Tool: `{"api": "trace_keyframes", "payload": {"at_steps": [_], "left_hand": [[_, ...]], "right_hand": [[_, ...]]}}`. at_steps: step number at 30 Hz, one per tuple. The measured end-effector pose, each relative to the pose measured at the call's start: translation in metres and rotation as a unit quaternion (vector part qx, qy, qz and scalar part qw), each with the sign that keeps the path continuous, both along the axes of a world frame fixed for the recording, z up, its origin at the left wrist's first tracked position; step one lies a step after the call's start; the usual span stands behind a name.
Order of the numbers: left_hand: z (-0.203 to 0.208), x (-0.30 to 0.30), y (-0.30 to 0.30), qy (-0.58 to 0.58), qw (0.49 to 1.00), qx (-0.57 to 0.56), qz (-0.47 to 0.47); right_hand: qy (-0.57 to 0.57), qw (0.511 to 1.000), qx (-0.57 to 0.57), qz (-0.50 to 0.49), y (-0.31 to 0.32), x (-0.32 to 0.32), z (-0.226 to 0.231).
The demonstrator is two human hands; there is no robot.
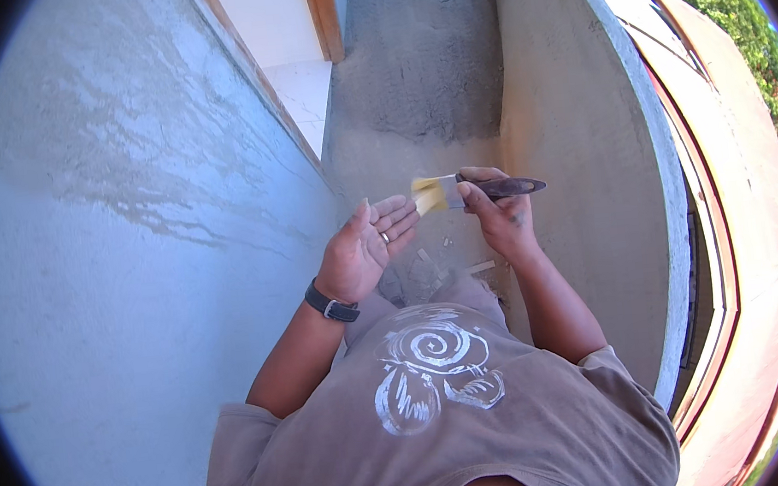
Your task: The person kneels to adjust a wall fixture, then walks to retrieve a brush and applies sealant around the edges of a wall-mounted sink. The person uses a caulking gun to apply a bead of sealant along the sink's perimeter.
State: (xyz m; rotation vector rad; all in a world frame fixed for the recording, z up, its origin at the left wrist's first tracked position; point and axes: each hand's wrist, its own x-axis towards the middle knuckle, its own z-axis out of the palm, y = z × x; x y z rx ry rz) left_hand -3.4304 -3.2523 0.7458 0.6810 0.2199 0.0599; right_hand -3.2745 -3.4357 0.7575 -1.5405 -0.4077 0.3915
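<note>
My right hand (499,215) is closed round a paintbrush (451,190) with a dark handle, a metal ferrule and pale yellow bristles. The brush lies level, its handle pointing right and its bristles pointing left. The bristles are slightly blurred and meet the fingertips of my left hand (362,250). That hand is held palm up with its fingers stretched out, a ring on one of them. A dark watch strap (330,304) circles the left wrist. Both hands are in front of my chest, above the floor.
A blue-grey wall (129,238) with darker streaks rises close on my left. To the right stands a low curved parapet (574,134). Between them runs a narrow grey floor (424,64), with small scraps (481,267) near my feet. A doorway with a wooden frame (321,13) opens ahead-left.
</note>
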Motion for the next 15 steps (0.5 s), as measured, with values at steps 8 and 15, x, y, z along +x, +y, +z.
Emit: {"api": "trace_keyframes", "payload": {"at_steps": [8,15], "left_hand": [[0.011,0.146,0.108,-0.008,1.000,-0.001,0.003],[-0.013,0.324,0.201,0.010,1.000,0.003,0.014]], "right_hand": [[-0.016,0.999,0.001,0.035,0.107,0.161,0.006],[0.011,0.991,0.056,0.119,0.192,0.334,-0.008]]}}
